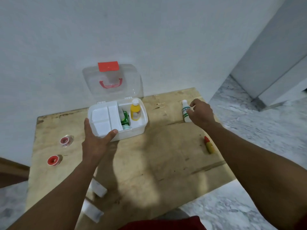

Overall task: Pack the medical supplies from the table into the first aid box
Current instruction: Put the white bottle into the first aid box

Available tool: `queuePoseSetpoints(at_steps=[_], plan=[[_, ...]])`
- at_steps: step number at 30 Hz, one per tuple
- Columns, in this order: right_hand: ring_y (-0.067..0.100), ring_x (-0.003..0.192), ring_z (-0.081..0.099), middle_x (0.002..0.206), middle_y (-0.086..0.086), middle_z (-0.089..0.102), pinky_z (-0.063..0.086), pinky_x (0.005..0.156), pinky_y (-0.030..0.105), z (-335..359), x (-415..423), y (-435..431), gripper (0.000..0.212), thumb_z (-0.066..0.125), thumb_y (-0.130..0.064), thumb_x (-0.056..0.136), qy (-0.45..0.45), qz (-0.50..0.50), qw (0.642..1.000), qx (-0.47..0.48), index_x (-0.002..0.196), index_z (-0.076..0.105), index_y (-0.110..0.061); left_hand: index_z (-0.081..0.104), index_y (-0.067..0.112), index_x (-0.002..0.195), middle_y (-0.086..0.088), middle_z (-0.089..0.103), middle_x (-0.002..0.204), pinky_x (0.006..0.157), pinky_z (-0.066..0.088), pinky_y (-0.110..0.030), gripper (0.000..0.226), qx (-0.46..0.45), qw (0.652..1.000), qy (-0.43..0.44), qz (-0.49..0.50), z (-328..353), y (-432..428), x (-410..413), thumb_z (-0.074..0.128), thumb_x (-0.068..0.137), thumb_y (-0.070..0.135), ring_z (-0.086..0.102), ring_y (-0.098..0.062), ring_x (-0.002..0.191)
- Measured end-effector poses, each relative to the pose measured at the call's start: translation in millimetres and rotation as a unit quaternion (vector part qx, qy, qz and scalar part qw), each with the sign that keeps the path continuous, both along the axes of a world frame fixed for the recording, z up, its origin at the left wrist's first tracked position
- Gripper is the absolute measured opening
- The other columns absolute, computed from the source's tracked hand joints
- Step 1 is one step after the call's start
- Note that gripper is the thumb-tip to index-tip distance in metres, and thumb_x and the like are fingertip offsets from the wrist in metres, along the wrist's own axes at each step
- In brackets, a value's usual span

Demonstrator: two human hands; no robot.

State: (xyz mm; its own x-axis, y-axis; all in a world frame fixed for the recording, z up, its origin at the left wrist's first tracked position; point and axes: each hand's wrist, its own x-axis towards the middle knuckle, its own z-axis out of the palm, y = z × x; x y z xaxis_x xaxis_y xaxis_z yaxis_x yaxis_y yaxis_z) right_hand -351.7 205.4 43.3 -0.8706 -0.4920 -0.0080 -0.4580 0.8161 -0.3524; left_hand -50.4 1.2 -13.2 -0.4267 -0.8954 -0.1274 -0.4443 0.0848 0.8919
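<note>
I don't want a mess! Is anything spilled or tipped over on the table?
Nothing is spilled or broken. Only the red-capped tube lies on its side, close to the right edge of the table.

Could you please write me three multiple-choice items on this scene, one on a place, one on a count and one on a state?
1. Where is the yellow bottle?
A. on the floor
B. inside the first aid box
C. on a shelf

2. How many red tape rolls lie on the table?
A. two
B. one
C. four

3. How is the box's lid?
A. shut
B. taken off
C. open, standing upright

Answers: 1 B, it stands in the box's right compartment; 2 A, both lie left of the box; 3 C, the clear lid rises behind the box.
</note>
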Motion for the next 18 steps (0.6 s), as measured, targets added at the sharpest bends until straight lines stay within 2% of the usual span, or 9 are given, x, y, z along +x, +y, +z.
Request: queuePoseSetpoints(at_steps=[5, 8, 11, 13, 18], plan=[[0.038, 0.107, 0.06, 0.116, 0.02, 0.065, 0.046, 0.083, 0.038, -15.0, -31.2, 1.6, 0.031, 0.063, -0.018, 0.092, -0.011, 0.011, 0.999, 0.034, 0.118, 0.058, -0.002, 0.03, 0.038, 0.141, -0.002, 0.053, 0.135, 0.096, 0.048, -0.057, 0.094, -0.003, 1.0, -0.007, -0.001, 3.6, -0.1, 0.4, 0.079, 0.064, 0.061, 0.055, -0.033, 0.117], [0.038, 0.104, 0.062, 0.116, 0.019, 0.066, 0.048, 0.083, 0.036, -22.3, -51.8, -4.0, 0.034, 0.064, -0.023, 0.091, -0.039, 0.025, 0.998, 0.049, 0.119, 0.056, -0.005, 0.037, 0.036, 0.134, 0.004, 0.054, 0.128, 0.089, 0.051, -0.052, 0.083, -0.015, 1.0, 0.007, -0.008, 5.9, 1.9, -1.7, 0.079, 0.065, 0.054, 0.055, -0.028, 0.112], [0.037, 0.109, 0.062, 0.121, 0.017, 0.063, 0.05, 0.088, 0.04, -28.2, -70.1, -13.4, 0.041, 0.064, -0.029, 0.092, -0.088, 0.035, 0.993, 0.072, 0.126, 0.051, -0.009, 0.039, 0.036, 0.129, 0.005, 0.055, 0.122, 0.074, 0.055, -0.05, 0.078, -0.003, 1.0, 0.015, -0.011, 5.1, 0.9, -4.4, 0.081, 0.064, 0.053, 0.057, -0.028, 0.109], [0.038, 0.113, 0.06, 0.123, 0.018, 0.062, 0.048, 0.087, 0.038, -32.0, -80.2, -19.1, 0.045, 0.063, -0.03, 0.092, -0.106, 0.041, 0.99, 0.081, 0.13, 0.048, -0.011, 0.04, 0.036, 0.128, 0.002, 0.055, 0.121, 0.064, 0.053, -0.04, 0.08, 0.002, 1.0, 0.024, -0.019, 5.3, 0.2, -5.2, 0.081, 0.062, 0.056, 0.056, -0.024, 0.103], [0.037, 0.12, 0.057, 0.131, 0.018, 0.059, 0.046, 0.092, 0.038, -37.5, -99.2, -31.6, 0.055, 0.063, -0.028, 0.093, -0.136, 0.074, 0.983, 0.096, 0.142, 0.041, -0.014, 0.04, 0.046, 0.124, -0.001, 0.056, 0.124, 0.066, 0.051, -0.034, 0.069, -0.003, 1.0, 0.018, -0.025, 10.4, 3.0, -8.7, 0.079, 0.068, 0.043, 0.055, -0.021, 0.103]])
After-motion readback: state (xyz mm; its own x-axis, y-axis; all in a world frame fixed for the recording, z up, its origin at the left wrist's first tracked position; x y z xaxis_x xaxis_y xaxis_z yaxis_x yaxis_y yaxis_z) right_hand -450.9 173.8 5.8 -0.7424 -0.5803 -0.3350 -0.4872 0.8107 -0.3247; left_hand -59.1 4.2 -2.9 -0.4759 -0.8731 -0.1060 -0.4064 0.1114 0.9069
